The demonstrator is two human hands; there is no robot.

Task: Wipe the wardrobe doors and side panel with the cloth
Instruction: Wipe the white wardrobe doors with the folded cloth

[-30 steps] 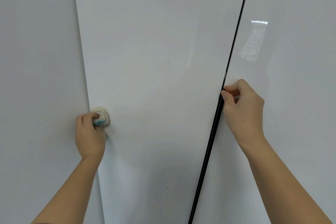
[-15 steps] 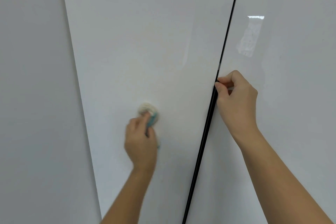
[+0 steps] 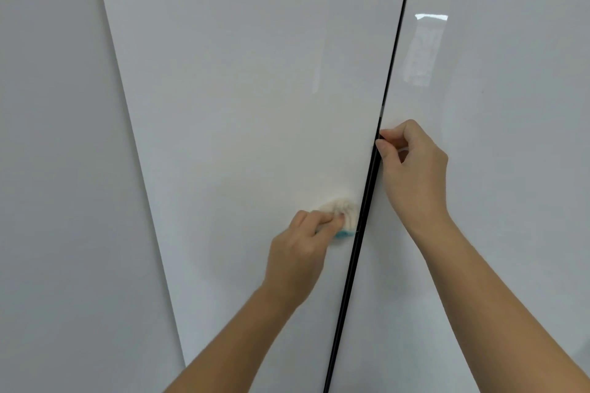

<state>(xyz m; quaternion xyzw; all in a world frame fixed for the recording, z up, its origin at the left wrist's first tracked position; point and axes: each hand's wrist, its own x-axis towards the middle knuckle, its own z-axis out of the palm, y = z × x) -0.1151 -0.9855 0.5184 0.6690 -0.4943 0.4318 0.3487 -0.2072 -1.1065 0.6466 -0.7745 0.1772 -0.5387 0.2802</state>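
Carried the cloth (image 3: 341, 210) in the left hand (image 3: 297, 252) across the left door (image 3: 239, 89): at the edge far from the black seam (image 3: 351, 265) a second ago, mid-door half a second ago, just beside the seam now. Pinched between curled fingers and thumb, pressed against the door, with a teal corner poking out underneath. Hooked onto the edge of the right door (image 3: 510, 137) at the seam with the right hand (image 3: 412, 169), above the cloth, fingers curled in, apparently steadying; same hold as before. Means one full stroke across this band of the left door finished. Likely next: turning back away from the seam on a neighbouring band. By this judgement, right door and the grey panel (image 3: 57, 169) farthest from the seam left for later.
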